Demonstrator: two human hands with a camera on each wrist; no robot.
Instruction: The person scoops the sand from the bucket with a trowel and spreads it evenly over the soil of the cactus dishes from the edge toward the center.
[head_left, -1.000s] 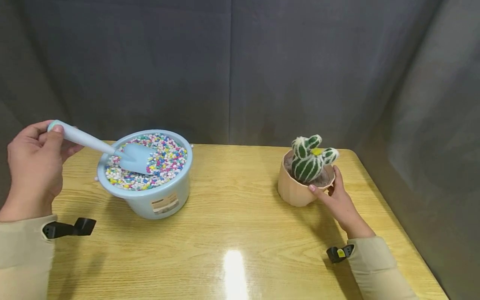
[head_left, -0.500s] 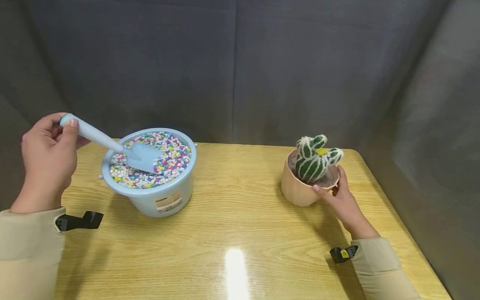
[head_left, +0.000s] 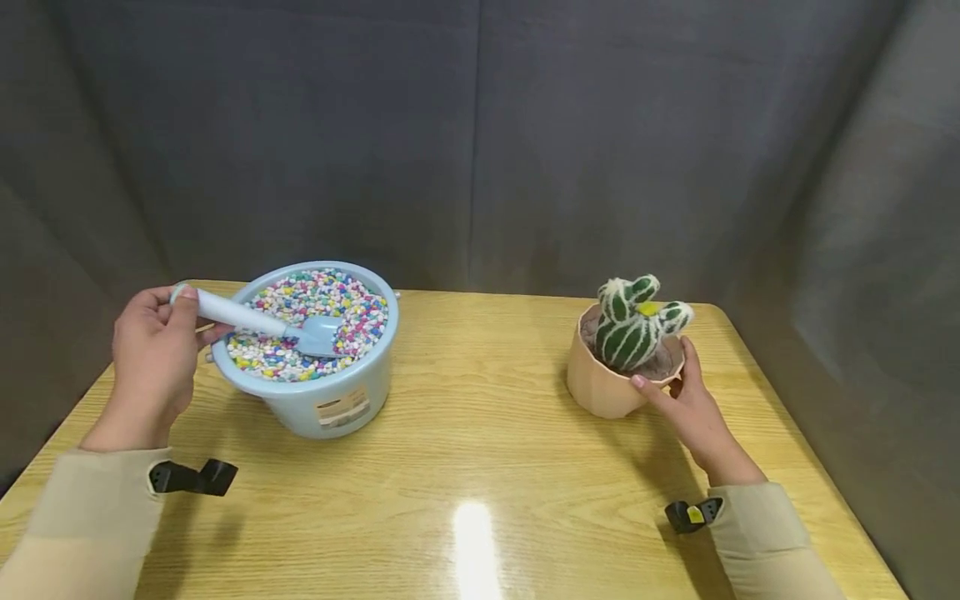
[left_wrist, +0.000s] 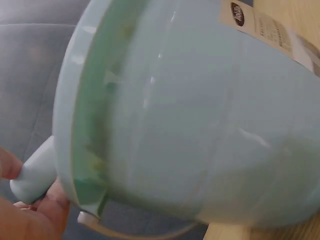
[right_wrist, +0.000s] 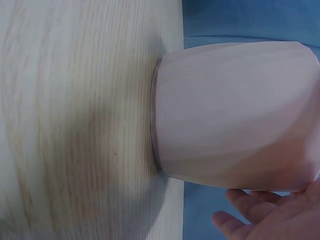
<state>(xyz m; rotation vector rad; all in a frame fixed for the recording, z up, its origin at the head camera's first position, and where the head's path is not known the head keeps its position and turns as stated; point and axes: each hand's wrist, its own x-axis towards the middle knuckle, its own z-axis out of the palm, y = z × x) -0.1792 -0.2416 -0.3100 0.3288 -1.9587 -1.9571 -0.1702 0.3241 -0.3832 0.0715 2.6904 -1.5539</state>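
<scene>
One dark cloth (head_left: 315,125) hangs behind the blue bucket (head_left: 296,407), rising well above it and running past it on both sides. Beneath the bucket spreads the wood-grained bench (head_left: 480,450), a bright reflection showing on its surface nearer the viewer than the bucket. The bucket itself stands upright, filled with pebbles (head_left: 307,292). To the bucket's right, well apart from it, a peach-coloured pot (head_left: 600,387) stands on the bench.

Both hands are occupied. At the bucket's left rim, the left hand (head_left: 159,350) pinches the end of a pale blue scoop (head_left: 243,317) between thumb and fingers; the scoop slants down over that rim, its blade inside the bucket — front edge sunk among the pebbles. On the pot's side away from the bucket, the right hand (head_left: 693,412) grips the pot near its rim — thumb on the near wall.

A green-and-white cactus (head_left: 626,337) sits in the pot, to the bucket's right, with a yellow flower (head_left: 648,309) on it. Smaller still, the bucket's pebbles are white, pink, yellow, blue and green.
</scene>
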